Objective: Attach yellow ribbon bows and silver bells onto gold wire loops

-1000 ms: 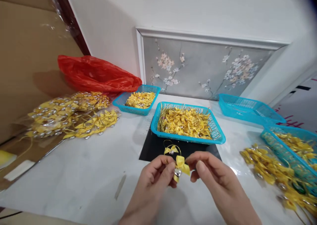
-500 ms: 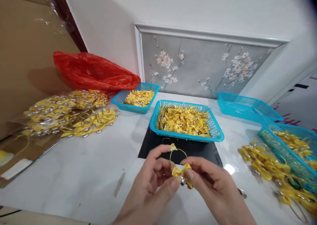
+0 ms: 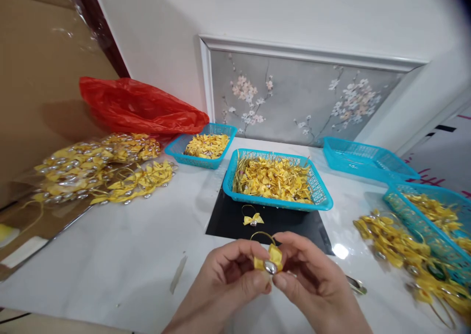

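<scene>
Between both hands, near the front of the table, is a yellow ribbon bow point(image 3: 270, 264) with a silver oval bead at its middle and a thin gold loop rising behind it. My left hand point(image 3: 235, 270) pinches the bow's left side between thumb and fingers. On the other side my right hand point(image 3: 311, 270) grips it the same way. Another yellow bow with a loop point(image 3: 253, 219) lies on the black mat point(image 3: 224, 221) just beyond my fingers. Behind that stands a blue basket point(image 3: 230, 192) heaped with similar bows.
A second blue basket point(image 3: 172, 153) of bows stands back left, beside a red plastic bag point(image 3: 136, 108). Bagged bows point(image 3: 73, 169) lie at left. On the right are a blue tray point(image 3: 353, 162), a basket point(image 3: 401, 206) and loose bows point(image 3: 393, 241). A metal tool point(image 3: 356, 285) lies by my right hand.
The bow in my hands has turned so its silver bead faces me. My left fingers have drawn back toward me, uncovering the bow on the mat. My right hand has closed further around the held bow.
</scene>
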Available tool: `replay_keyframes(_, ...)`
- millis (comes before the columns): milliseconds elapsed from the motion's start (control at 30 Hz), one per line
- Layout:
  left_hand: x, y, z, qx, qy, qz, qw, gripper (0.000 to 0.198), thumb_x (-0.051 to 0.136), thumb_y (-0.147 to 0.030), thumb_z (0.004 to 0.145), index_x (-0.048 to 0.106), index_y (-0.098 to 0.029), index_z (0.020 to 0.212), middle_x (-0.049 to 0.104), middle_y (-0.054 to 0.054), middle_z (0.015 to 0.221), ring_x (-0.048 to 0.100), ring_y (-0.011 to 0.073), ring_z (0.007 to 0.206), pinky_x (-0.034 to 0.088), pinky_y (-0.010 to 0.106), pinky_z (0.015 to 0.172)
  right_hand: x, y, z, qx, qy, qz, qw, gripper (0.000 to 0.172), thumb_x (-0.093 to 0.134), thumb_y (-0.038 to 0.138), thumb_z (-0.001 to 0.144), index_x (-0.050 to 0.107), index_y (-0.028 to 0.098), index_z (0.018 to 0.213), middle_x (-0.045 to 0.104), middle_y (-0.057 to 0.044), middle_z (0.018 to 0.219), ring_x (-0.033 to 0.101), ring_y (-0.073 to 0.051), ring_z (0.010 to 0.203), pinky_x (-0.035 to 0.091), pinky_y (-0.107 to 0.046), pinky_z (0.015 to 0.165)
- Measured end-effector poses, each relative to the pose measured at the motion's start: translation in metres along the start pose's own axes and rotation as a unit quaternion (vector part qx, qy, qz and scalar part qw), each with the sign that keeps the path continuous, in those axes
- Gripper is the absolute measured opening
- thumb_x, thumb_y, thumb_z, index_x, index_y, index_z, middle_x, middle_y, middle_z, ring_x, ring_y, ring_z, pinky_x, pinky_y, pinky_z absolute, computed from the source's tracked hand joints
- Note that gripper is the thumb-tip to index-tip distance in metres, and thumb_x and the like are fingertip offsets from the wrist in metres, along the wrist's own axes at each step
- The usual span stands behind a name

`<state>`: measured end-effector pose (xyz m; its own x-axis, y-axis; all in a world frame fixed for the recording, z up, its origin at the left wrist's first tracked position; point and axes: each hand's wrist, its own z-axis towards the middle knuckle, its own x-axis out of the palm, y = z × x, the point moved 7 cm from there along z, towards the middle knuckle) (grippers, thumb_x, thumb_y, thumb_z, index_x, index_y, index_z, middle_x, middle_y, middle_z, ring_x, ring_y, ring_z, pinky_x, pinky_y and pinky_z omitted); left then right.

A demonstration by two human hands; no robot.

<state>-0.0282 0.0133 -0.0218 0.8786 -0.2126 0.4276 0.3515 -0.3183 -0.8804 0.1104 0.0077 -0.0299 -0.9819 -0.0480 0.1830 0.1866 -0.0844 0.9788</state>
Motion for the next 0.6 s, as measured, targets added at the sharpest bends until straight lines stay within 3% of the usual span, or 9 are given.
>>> replay_keyframes(100,-0.003,-0.005,0.0,0.037,-0.01,0.087,0.995,0.011,0.077,-0.026,0.074,0.075,-0.024,0.084,0.07,-0.001,0.079,0.061,0.0125,0.075,0.047,0.018,0.069,-0.012,0.019,0.0,-0.09,-0.003,-0.101,0.991,0.039,0.077,0.029,0.076,0.065,0.036,0.112,0.062,0.0,0.092,0.061,-0.015,0.074,0.053,-0.025,0.07)
replay_keyframes(200,-0.006,-0.011,-0.003,0.072,-0.038,0.185,0.979,0.007,0.072,-0.025,0.078,0.072,-0.025,0.085,0.07,-0.001,0.083,0.062,0.0144,0.079,0.047,0.019,0.072,-0.013,0.036,-0.005,-0.164,0.006,-0.173,0.971,0.029,0.076,0.021,0.075,0.065,0.032,0.1,0.058,0.001,0.083,0.057,-0.014,0.066,0.051,-0.023,0.062)
replay_keyframes(400,-0.002,-0.015,-0.01,0.117,-0.044,0.311,0.942,0.005,0.062,-0.024,0.084,0.066,-0.026,0.085,0.069,0.001,0.088,0.065,0.0185,0.085,0.051,0.024,0.076,0.007,0.028,-0.015,-0.12,-0.013,-0.208,0.971,0.012,0.068,0.02,0.078,0.063,0.025,0.087,0.06,0.002,0.07,0.055,-0.014,0.059,0.047,-0.023,0.057)
replay_keyframes(600,0.001,-0.018,-0.014,0.137,-0.031,0.339,0.93,0.008,0.06,-0.026,0.086,0.066,-0.028,0.089,0.069,0.001,0.09,0.066,0.0185,0.085,0.053,0.025,0.077,0.014,0.039,-0.02,-0.183,-0.067,-0.225,0.955,0.019,0.061,0.01,0.081,0.062,0.027,0.091,0.062,0.003,0.076,0.056,-0.012,0.062,0.049,-0.02,0.058)
